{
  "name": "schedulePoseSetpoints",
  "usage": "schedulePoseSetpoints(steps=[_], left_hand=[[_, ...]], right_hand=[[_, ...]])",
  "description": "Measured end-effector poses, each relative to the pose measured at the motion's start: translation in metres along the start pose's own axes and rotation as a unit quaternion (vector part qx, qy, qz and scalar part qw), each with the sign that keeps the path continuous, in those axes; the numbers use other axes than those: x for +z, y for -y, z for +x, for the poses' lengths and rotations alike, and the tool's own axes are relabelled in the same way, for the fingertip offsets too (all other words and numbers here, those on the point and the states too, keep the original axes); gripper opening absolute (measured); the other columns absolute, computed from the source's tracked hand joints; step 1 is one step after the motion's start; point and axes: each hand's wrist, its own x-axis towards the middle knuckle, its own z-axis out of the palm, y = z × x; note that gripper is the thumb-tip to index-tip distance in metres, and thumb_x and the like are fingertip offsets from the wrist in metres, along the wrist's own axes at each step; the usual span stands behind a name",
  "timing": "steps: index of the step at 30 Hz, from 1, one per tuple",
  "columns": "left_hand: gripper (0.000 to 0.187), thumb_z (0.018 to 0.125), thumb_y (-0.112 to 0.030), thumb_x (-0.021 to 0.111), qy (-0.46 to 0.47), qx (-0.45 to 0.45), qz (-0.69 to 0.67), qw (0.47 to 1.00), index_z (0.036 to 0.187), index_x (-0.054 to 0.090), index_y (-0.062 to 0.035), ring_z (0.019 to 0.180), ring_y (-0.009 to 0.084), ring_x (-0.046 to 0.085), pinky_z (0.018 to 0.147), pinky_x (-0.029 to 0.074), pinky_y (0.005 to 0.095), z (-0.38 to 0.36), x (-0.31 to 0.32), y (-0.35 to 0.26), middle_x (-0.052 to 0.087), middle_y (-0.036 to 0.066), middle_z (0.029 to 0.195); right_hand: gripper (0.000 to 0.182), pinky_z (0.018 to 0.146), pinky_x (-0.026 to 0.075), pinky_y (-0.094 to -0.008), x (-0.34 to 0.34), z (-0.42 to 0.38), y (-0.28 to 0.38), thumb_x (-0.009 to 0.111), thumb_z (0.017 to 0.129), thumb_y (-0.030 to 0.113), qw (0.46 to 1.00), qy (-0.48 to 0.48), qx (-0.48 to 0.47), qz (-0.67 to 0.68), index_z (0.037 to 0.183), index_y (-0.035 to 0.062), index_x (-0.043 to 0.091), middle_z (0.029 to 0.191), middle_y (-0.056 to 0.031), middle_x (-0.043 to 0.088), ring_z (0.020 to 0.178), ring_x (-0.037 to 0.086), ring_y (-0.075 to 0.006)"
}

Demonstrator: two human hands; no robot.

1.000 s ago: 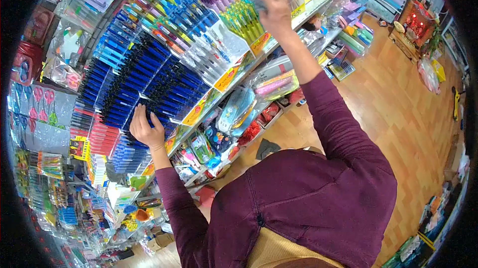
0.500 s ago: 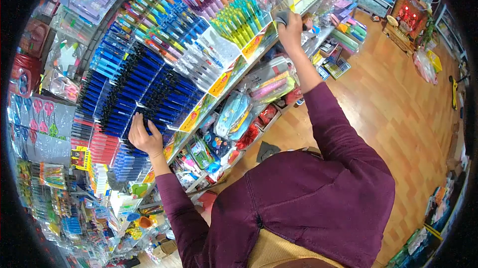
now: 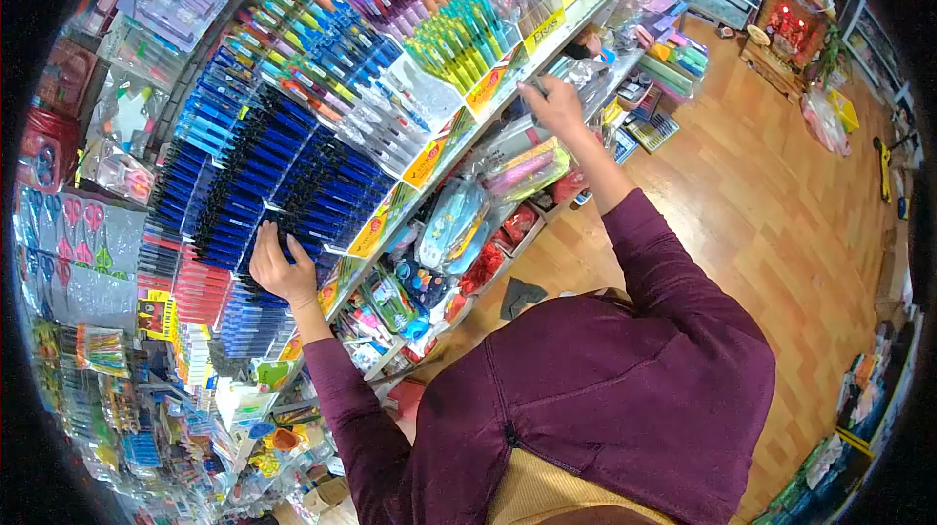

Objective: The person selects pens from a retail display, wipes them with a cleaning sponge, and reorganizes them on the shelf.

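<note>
My left hand (image 3: 281, 263) rests with fingers apart against the front of the dark blue pens (image 3: 310, 195), which stand in dense rows on a sloping display. Further right, at the shelf's front edge (image 3: 488, 119), my right hand (image 3: 556, 107) is closed round a small grey cloth (image 3: 530, 96). Most of that cloth is hidden by the fingers. Just beyond this hand are the yellow-green pens (image 3: 451, 49) and an orange-and-yellow label (image 3: 485, 90) on the shelf lip.
Below the shelf edge lie bagged pencil cases (image 3: 457, 224) and red packets (image 3: 485, 269). Scissors (image 3: 93, 222) hang at the left. A dark cloth (image 3: 523, 298) lies on the wooden floor (image 3: 722, 164). A plastic bag (image 3: 826, 120) sits at the far right.
My right hand has come down and slightly left, from beside the yellow price tags to the shelf's front edge, with the grey cloth still in it. My left hand has barely moved.
</note>
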Motion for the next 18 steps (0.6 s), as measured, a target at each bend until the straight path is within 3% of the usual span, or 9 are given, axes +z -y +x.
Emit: schedulePoseSetpoints(steps=[5,9,10,13,18], left_hand=[[0.026,0.085,-0.02,0.056,-0.006,0.007,-0.015,1.0,0.105,0.061,-0.0044,0.099,0.0244,0.06,0.081,0.042,0.0344,-0.001,0.0,0.002,0.064,0.008,0.107],[0.026,0.085,-0.021,0.056,-0.014,0.005,-0.023,1.0,0.104,0.062,-0.0035,0.098,0.0247,0.06,0.081,0.043,0.0351,0.0,-0.001,0.002,0.064,0.009,0.105],[0.026,0.085,-0.022,0.055,-0.019,0.008,-0.022,1.0,0.103,0.062,-0.0033,0.099,0.0244,0.06,0.08,0.044,0.0349,0.0,-0.001,0.002,0.064,0.009,0.105],[0.027,0.086,-0.022,0.055,-0.003,-0.002,-0.02,1.0,0.103,0.062,-0.003,0.1,0.0243,0.06,0.083,0.042,0.0352,-0.001,-0.002,0.002,0.064,0.009,0.106],[0.027,0.085,-0.02,0.056,0.007,0.0,-0.021,1.0,0.106,0.06,-0.0031,0.101,0.0245,0.059,0.084,0.041,0.0353,0.001,-0.003,0.001,0.063,0.009,0.108]], right_hand=[[0.037,0.065,0.047,-0.0424,-0.005,-0.027,-0.047,0.064,0.078,0.038,0.997,-0.031,0.07,-0.003,0.081,0.0008,0.065,0.074,-0.0228,0.061,0.07,0.06,-0.0378],[0.031,0.069,0.046,-0.0406,-0.022,-0.046,-0.048,0.066,0.075,0.031,0.98,-0.102,0.135,0.105,0.083,0.0008,0.064,0.075,-0.0185,0.063,0.074,0.061,-0.0336],[0.031,0.076,0.045,-0.0407,-0.027,-0.044,-0.052,0.066,0.073,0.027,0.984,-0.135,0.099,0.057,0.087,-0.0006,0.062,0.085,-0.0202,0.061,0.083,0.058,-0.035],[0.032,0.081,0.042,-0.0422,-0.044,-0.032,-0.065,0.065,0.072,0.023,0.984,-0.167,0.046,-0.049,0.091,-0.0017,0.059,0.092,-0.0235,0.056,0.09,0.054,-0.0378],[0.031,0.082,0.041,-0.0435,-0.067,0.002,-0.049,0.062,0.074,0.019,0.975,-0.212,0.01,-0.069,0.098,-0.0006,0.057,0.093,-0.0229,0.055,0.091,0.052,-0.0388]])
